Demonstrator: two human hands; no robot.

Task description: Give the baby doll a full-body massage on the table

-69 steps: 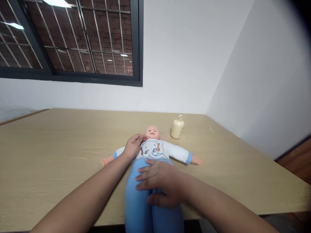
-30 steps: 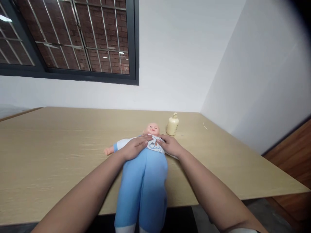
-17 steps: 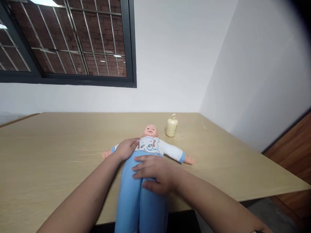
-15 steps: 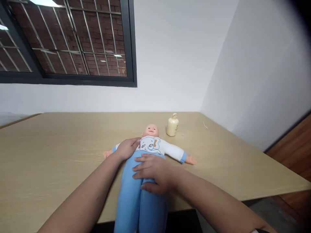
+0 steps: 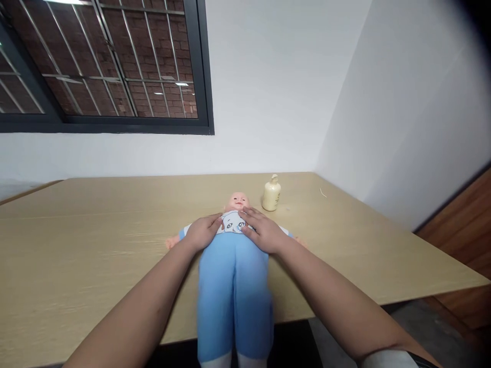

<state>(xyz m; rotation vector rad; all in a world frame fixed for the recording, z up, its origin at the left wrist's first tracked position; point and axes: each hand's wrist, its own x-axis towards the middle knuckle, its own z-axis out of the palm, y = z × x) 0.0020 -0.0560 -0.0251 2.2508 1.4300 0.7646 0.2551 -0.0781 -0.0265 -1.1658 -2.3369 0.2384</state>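
A baby doll (image 5: 235, 255) in a white top with an elephant face and light blue trousers lies on its back on the wooden table (image 5: 115, 286). Its head points to the wall, and its legs reach past the near edge. My left hand (image 5: 203, 232) rests on the left side of its chest, fingers stretched out. On the right side of the chest lies my right hand (image 5: 264, 230), fingers extended and slightly spread over the shirt. My hands and wrists cover parts of both doll arms.
A cream pump bottle (image 5: 271, 195) stands behind the doll, right of its head. A thin pale strip (image 5: 322, 192) lies farther right. White walls border the table, with a barred window (image 5: 130, 61) at upper left and a brown wood panel (image 5: 460, 235) at right.
My right hand has moved up from the doll's trousers to the right side of its chest. The doll's legs have straightened, and its white cuffs now show. My left hand stays at the chest.
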